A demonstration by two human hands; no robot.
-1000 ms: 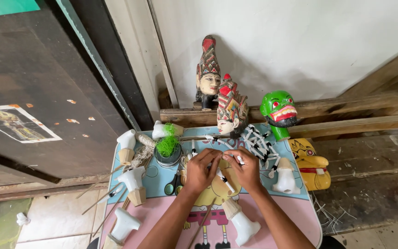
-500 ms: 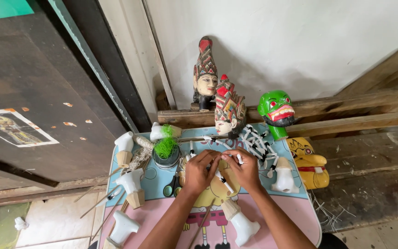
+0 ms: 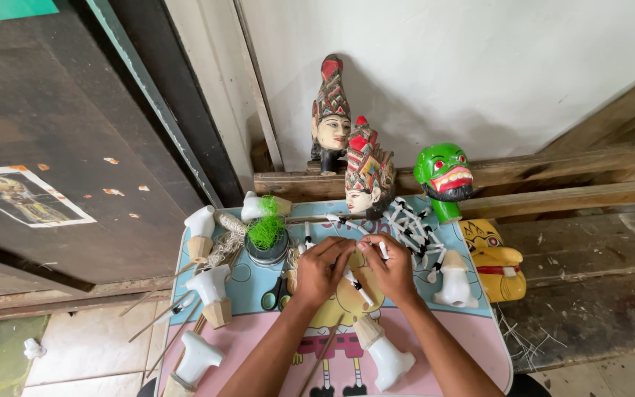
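My left hand (image 3: 323, 270) and my right hand (image 3: 388, 267) meet over the middle of a small blue and pink table (image 3: 479, 334). Together they pinch a thin white puppet arm piece with black joints (image 3: 356, 285), fingertips touching above it. A white wooden puppet body (image 3: 387, 358) lies just below my hands. A heap of white jointed puppet arms (image 3: 417, 229) lies right behind my right hand. A dark bowl with green fibre (image 3: 267, 237) stands behind my left hand.
Painted puppet heads stand at the table's back: a crowned one (image 3: 368, 174), a green-faced one (image 3: 444, 175), a taller one (image 3: 330, 116) by the wall, and a yellow head (image 3: 495, 259) at the right. More white puppet bodies (image 3: 210, 288) and thin sticks (image 3: 159, 323) lie left. Scissors (image 3: 275, 297) lie beside my left wrist.
My hands stay together over the table's middle; the fingers have shifted slightly on the thin piece. The camera has moved only a little.
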